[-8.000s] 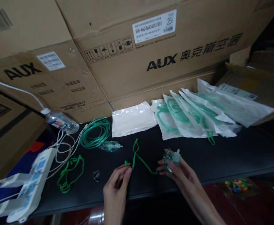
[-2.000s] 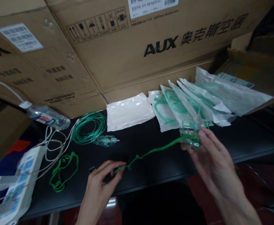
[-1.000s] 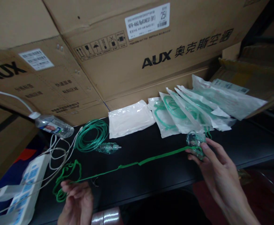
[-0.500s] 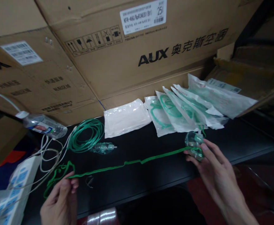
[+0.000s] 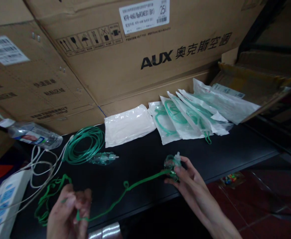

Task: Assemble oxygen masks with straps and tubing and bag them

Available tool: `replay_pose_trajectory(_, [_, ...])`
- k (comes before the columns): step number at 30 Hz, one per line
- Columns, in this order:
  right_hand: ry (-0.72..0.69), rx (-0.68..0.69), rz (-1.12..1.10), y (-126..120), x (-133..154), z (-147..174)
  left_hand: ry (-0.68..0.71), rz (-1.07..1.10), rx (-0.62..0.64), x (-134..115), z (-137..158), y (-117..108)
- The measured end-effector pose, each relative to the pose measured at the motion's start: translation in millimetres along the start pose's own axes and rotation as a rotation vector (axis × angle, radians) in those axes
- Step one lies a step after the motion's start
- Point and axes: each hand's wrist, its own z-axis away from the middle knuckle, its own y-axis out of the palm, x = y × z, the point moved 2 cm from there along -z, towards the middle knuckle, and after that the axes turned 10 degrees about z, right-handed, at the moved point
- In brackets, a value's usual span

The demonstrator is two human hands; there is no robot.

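Since the right hand (image 5: 187,182) has its thumb and fingers pinching the clear green-tinted plastic mask (image 5: 169,161), that one sits at about 5 o'clock from mid-view, spout up. From it a flat green fabric strap (image 5: 144,181) runs slackly, with one little curl midway, over to the left hand (image 5: 69,212) at 7 o'clock; those fingers are bunched and look pinched on its end, but blur hides exactly how. I'd guess the mask is feather-light, a bit slick and bendy at the rim, so hold it by the edge near the spout and don't squash it. Strap's probably soft and stretchy, best nipped close to its end. Main nuisance is the tangled green strap bundle (image 5: 44,202) right by the left hand, easy to snag, plus white cables (image 5: 39,166) around 8 o'clock. Coiled green tubing (image 5: 84,146) is nearer 9, glossy white plastic packet (image 5: 129,126) about centre, white pouches with green tubing (image 5: 177,116) toward 3, all well off the strap.
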Motion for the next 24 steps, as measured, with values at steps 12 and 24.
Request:
replay_pose_trajectory(12, [-0.032,0.096,0.153,26.6,2.7,19.7,0.319,-0.531,0.697,11.1,49.5,98.6])
replay_pose_trajectory(24, [-0.176,0.159,0.205,28.6,8.6,25.9,0.465,-0.599,0.7,10.2,52.5,102.4])
